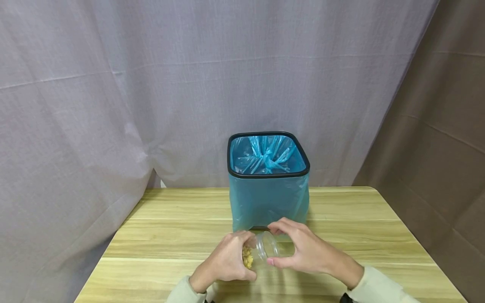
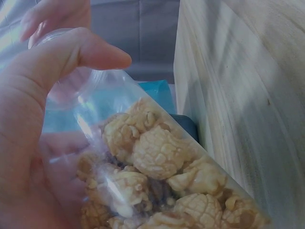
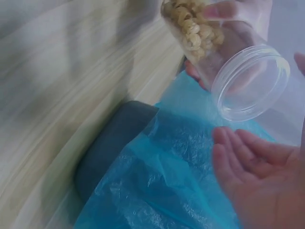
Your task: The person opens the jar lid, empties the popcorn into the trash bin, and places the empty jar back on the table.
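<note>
My left hand (image 1: 229,259) grips a clear plastic jar (image 3: 205,62) around its side, with the thumb across it in the left wrist view. The jar lies tilted, its bare threaded mouth (image 3: 252,83) turned toward my right hand. Knobbly yellow-brown pieces like popcorn (image 2: 162,152) sit in its lower part. My right hand (image 1: 308,250) is beside the mouth, thumb and fingers spread apart with nothing between them. In the right wrist view its fingertips (image 3: 221,136) stand just clear of the rim. No lid shows in any view.
Just beyond the hands stands a bin with a black rim (image 1: 270,175) and a blue bag lining (image 1: 269,202). It rests on a wooden table (image 1: 170,235). A grey curtain (image 1: 182,92) hangs behind, and a brown one (image 1: 435,168) on the right.
</note>
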{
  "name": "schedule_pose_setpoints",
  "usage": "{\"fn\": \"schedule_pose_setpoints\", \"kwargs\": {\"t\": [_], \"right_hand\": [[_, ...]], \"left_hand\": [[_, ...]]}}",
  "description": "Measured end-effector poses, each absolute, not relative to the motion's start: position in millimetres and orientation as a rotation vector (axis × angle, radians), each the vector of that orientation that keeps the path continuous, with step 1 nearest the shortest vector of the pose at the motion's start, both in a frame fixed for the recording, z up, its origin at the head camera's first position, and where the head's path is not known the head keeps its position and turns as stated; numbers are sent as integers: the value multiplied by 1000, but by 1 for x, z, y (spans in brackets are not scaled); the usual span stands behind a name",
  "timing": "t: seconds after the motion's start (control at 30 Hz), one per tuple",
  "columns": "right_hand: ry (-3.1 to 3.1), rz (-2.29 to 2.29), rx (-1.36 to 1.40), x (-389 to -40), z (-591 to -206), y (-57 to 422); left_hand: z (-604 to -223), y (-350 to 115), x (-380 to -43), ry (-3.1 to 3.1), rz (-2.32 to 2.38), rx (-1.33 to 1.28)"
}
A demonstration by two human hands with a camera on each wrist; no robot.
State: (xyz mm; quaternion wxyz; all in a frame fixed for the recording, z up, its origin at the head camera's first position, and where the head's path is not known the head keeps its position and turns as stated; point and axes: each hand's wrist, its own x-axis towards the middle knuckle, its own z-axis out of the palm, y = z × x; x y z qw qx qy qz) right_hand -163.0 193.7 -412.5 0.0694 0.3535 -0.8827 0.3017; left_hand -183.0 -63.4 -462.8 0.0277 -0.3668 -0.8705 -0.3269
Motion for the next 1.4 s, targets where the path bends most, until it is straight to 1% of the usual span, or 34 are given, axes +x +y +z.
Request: {"fn": "schedule_pose_setpoints", "kwargs": {"t": [0.17,0.4,0.8,1.17,1.27,1.4], "right_hand": [[-2752,985,921,-162,-410,192],[-2788,998,887,-160,-410,189],[-2722,972,1049,-160,-409,194],[-2601,826,1206,-159,-405,196],[-2628,816,1165,-157,-403,195],[-2730,879,1024,-155,-400,194]], "left_hand": [[-463,-63,-183,-2694,-1009,-1128],[-462,-62,-181,-2694,-994,-1119],[-462,-62,-181,-2681,-1006,-1137],[-462,-62,-181,-2681,-1022,-1152],[-462,-61,-181,-2681,-1016,-1148],[-461,-61,-180,-2681,-1009,-1141]]}}
